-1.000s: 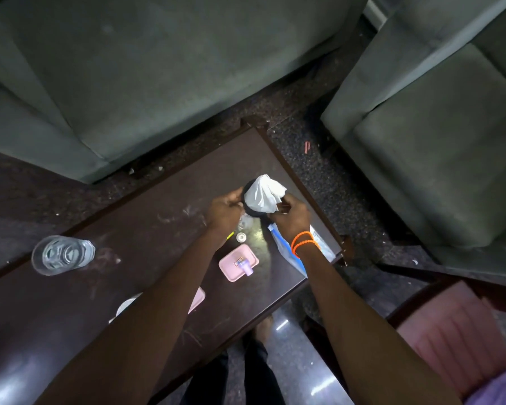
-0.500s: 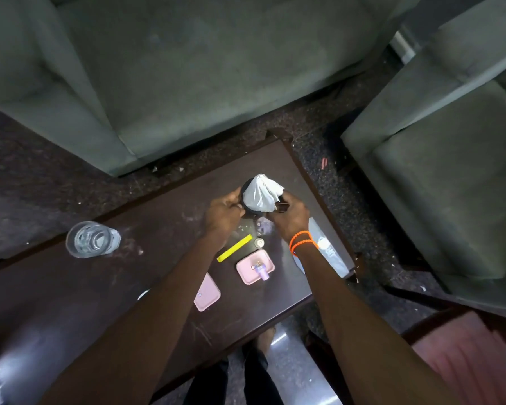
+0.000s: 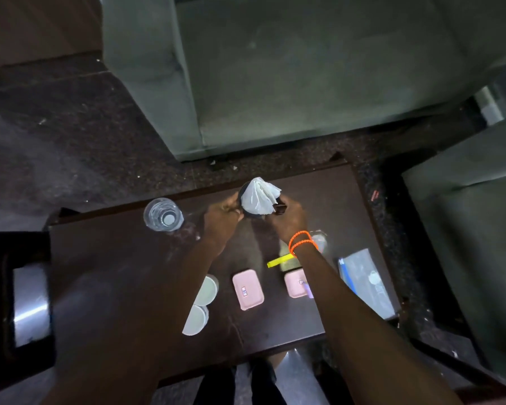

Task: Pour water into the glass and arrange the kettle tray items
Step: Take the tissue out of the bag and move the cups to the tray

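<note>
Both my hands hold a dark round cup [image 3: 244, 197] stuffed with a crumpled white tissue [image 3: 260, 197], near the far edge of the dark wooden table [image 3: 114, 273]. My left hand [image 3: 222, 219] grips its left side, my right hand [image 3: 289, 216], with orange bands on the wrist, grips its right side by a dark handle. A clear glass [image 3: 162, 214] with some water stands upright to the left of my left hand, apart from it. No kettle is visible.
On the table lie two pink flat packets [image 3: 247, 289] [image 3: 295, 283], a yellow stick sachet [image 3: 278, 261], two white round lids [image 3: 206, 290], and a clear blue-edged packet [image 3: 365, 279]. Grey sofas stand beyond and to the right. A dark chair [image 3: 21, 302] sits left.
The view swung to the right, so the table and glass sit more centrally. My hands keep their grip on the cup with the tissue; the glass appears closer to my left hand.
</note>
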